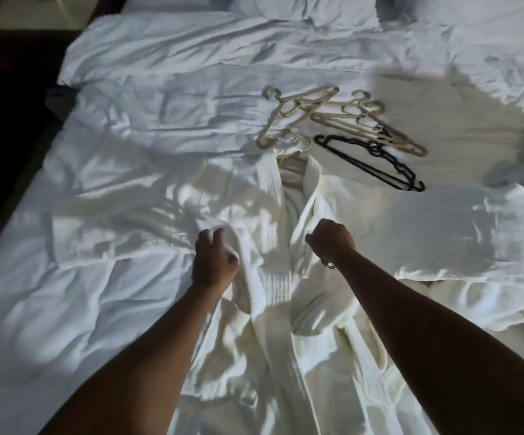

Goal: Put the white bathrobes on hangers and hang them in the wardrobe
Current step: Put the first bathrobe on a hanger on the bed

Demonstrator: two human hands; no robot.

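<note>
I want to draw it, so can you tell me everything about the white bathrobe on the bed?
The bathrobe is creamy white, thick and soft like towel cloth, with a ribbed collar band. It lies spread on the rumpled bed, front up and open, collar pointing away. A pale hanger already sits inside its neck, hook poking out. The left hand grips the left front edge and the right hand grips the right one.

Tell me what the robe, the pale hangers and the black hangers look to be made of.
Robe: thick matte cotton, probably terry or waffle weave; soft heavy folds, ribbed lapel.
Pale hangers: likely moulded plastic; smooth, thin, uniform cream bars, though painted wood is possible.
Black hangers: plastic, perhaps coated metal; thin, dark, slightly glossy.
</note>
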